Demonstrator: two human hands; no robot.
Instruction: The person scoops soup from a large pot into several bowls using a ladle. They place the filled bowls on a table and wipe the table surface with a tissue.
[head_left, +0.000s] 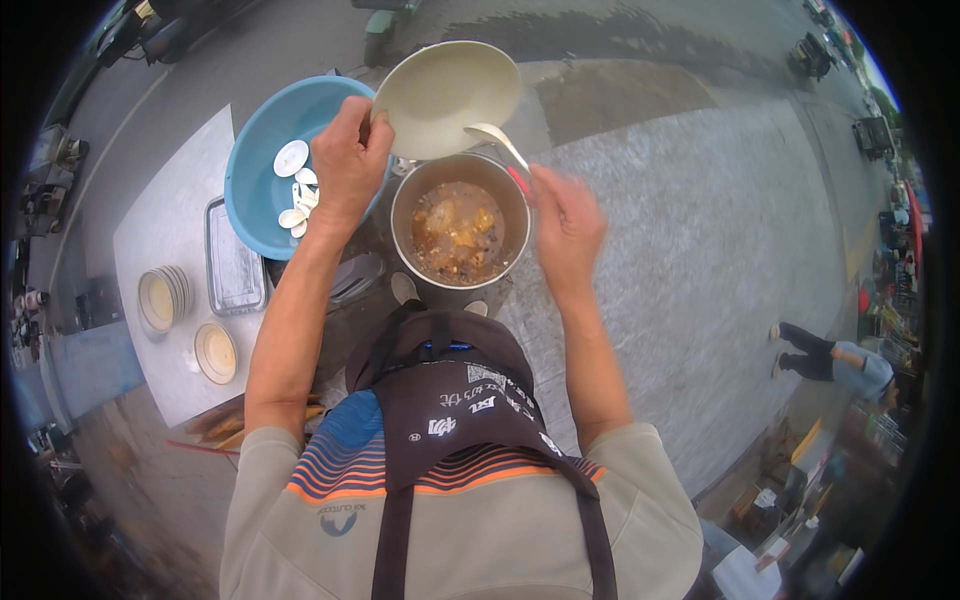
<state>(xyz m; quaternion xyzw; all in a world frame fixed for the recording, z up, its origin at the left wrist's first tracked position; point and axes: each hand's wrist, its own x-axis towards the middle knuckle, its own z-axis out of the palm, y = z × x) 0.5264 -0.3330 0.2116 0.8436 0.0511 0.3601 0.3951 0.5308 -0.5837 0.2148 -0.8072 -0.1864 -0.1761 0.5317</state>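
Observation:
My left hand grips the near left rim of a pale bowl, which is tilted so that its inside faces me. In my right hand is a white spoon; its head lies in front of the bowl's lower right side, and I cannot tell whether they touch. Below both stands a metal pot with brown liquid and food scraps in it. To the left, a blue plastic basin holds several white spoons and a small white dish. My left wrist hides part of the basin.
On a pale tabletop at left are a stack of bowls, a single bowl and a metal tray. My shoes are just below the pot. Far right, a person is on the pavement.

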